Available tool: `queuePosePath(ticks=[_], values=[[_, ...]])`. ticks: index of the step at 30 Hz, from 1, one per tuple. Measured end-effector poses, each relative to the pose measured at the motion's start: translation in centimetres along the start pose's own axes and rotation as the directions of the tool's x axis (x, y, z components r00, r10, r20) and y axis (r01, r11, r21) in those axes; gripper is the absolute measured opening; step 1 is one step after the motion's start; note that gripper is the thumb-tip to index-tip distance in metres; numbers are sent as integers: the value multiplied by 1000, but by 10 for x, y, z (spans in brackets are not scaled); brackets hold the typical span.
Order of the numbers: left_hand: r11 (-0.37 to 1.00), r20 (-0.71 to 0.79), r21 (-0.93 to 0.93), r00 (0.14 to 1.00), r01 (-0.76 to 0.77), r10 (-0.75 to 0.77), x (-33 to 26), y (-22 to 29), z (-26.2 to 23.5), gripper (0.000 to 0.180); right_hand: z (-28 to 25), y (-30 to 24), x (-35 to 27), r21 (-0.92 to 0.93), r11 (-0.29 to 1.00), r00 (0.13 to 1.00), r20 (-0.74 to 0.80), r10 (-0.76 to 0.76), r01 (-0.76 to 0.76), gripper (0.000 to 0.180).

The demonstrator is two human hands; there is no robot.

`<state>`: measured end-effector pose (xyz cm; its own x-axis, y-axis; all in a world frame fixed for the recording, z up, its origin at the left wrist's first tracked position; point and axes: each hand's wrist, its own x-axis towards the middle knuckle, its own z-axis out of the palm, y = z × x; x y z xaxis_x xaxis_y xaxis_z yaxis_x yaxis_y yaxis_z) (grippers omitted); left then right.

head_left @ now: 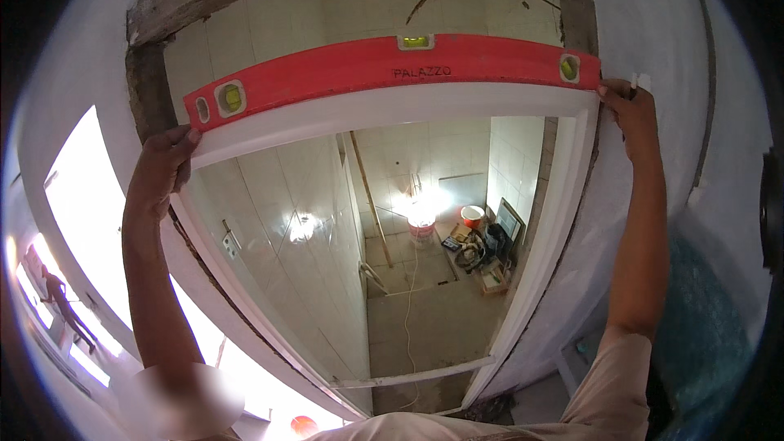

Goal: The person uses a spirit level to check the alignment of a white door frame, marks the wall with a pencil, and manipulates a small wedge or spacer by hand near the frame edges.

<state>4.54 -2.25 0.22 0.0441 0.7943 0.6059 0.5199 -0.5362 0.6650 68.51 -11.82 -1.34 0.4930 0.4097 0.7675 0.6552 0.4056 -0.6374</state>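
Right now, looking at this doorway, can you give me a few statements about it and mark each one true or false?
1. A red level lies along the top of the white door frame. True.
2. Both hands grip the level in the middle. False: the left hand is at the frame's left upper corner and the right hand at its right upper corner.
3. The room beyond has tiled walls. True.
4. The floor beyond is bare. False: a bucket and a pile of tools sit there.
5. The level has a single bubble tube. False: three show.
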Motion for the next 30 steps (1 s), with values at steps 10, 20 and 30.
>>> queuePosePath(ticks=[10, 20, 30], values=[[998, -28, -36, 998, -48, 47, -6, 0, 5, 51, 1, 1, 2, 57, 998, 1000, 28, 3, -5, 25], [919, -474, 248, 789, -305, 390, -31, 75, 53, 29, -11, 7, 6, -43, 999, 999, 21, 25, -24, 16], [520, 430, 482, 707, -705, 561, 59, 181, 117, 81, -1, 4, 1, 59, 998, 997, 62, 35, -39, 20]])
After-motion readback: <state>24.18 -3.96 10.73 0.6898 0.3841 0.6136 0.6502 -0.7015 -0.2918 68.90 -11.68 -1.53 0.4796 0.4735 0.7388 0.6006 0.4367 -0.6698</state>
